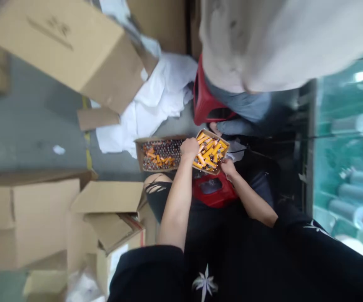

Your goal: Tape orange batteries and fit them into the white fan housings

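Note:
A small cardboard box (225, 146) full of orange tubes (210, 152) is held up in the middle of the view. My right hand (228, 167) is closed on its near corner. My left hand (189, 147) is a fist at the box's left edge, and what its fingers hold is hidden. Just left of it lies a flat cardboard tray (139, 156) packed with dark tubes and a few orange ones (160, 159). Another person's hand (214, 126) touches the far edge of the small box.
The other person, in a pale top (278, 42) and blue-grey trousers, sits on a red stool (204, 102). A second red stool (214, 193) is below the box. Cardboard cartons (68, 46) (27, 218), white sheeting (156, 100) and shelves of rolls (354, 188) surround us.

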### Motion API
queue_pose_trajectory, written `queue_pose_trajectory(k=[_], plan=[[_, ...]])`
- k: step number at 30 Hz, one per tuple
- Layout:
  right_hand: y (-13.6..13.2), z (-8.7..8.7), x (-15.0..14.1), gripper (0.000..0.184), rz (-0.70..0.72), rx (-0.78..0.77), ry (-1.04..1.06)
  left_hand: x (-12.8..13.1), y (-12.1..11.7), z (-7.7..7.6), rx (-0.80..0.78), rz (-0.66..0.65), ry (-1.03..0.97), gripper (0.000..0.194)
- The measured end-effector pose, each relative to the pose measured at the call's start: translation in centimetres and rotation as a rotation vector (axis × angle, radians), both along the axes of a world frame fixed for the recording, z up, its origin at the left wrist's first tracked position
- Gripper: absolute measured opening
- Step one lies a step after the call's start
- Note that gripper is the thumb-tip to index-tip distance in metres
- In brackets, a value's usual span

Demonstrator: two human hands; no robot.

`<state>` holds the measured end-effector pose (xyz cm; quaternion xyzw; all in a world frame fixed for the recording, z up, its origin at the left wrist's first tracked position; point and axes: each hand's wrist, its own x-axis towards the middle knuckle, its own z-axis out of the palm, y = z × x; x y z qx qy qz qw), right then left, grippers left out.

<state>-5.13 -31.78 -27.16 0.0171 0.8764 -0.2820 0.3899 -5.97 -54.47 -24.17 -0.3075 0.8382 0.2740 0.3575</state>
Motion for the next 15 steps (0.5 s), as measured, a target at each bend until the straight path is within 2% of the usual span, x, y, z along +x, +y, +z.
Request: queue_pose_trajectory(k=[2,4,7,9,11,13,15], plan=[[0.0,5.3,1.6,0.015,0.002,-0.052,0.033,2.2,-0.3,7.0,-0.096,-0.171,0.063,0.034],[1.0,10.8,2.8,0.012,-0.011,-0.099,0.093,4.4,-0.2,13.0,-0.186,-0.366,0.115,0.033],[5.3,19.0,3.9,0.013,-0.064,-0.145,0.217,5.8,0.7,20.0,-0.324,-0.634,0.220,0.046],[9.8,24.0,5.6,0.014,-0.102,-0.156,0.284,6.1,2.9,23.7,-0.385,-0.772,0.316,0.053],[14.7,28.1,8.6,0.017,-0.128,-0.146,0.356,6.8,6.6,26.9,-0.391,-0.878,0.421,0.053],[19.7,31.3,12.5,0.024,-0.162,-0.091,0.470,7.8,11.4,29.5,-0.348,-0.949,0.519,0.052],[24.7,33.4,16.8,0.029,-0.241,-0.010,0.598,8.6,17.2,31.4,-0.275,-1.024,0.598,0.051]])
